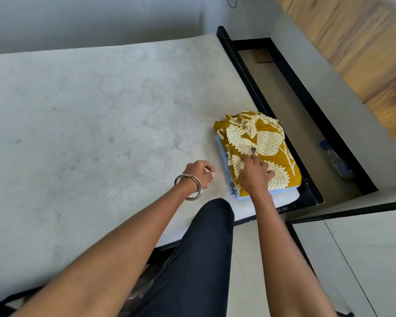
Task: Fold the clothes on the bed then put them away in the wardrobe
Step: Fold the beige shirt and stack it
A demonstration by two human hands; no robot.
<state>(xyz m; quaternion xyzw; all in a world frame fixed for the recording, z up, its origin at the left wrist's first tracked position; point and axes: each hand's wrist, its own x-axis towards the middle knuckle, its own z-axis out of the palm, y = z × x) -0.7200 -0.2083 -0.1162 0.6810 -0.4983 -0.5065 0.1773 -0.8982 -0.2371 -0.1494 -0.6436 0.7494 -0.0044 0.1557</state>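
A small pile of folded clothes is sitting on the bed (82,124), close to its right edge and near the corner by the person. On top is lying a yellow shirt (261,143) with big cream flowers and a little round button (253,150). Under it a light blue piece of clothing (225,165) is peeking out along the left side, and something white (284,195) is showing at the bottom of the pile.

The right hand (254,173) is resting on the near part of the yellow shirt, with its fingers spread and pointing toward the button. It is pressing down flat and is not gripping the cloth.

The left hand (199,173) is hovering over the bare bed just to the left of the pile. It is loosely curled with nothing in it, and it is not touching the clothes. Two shiny bangles (189,187) are hanging on that wrist.

One knee in dark trousers (206,236) is leaning against the bed between the two arms. A plastic bottle (335,160) is lying in the gap past the black bed frame (249,72), well away from the hands.
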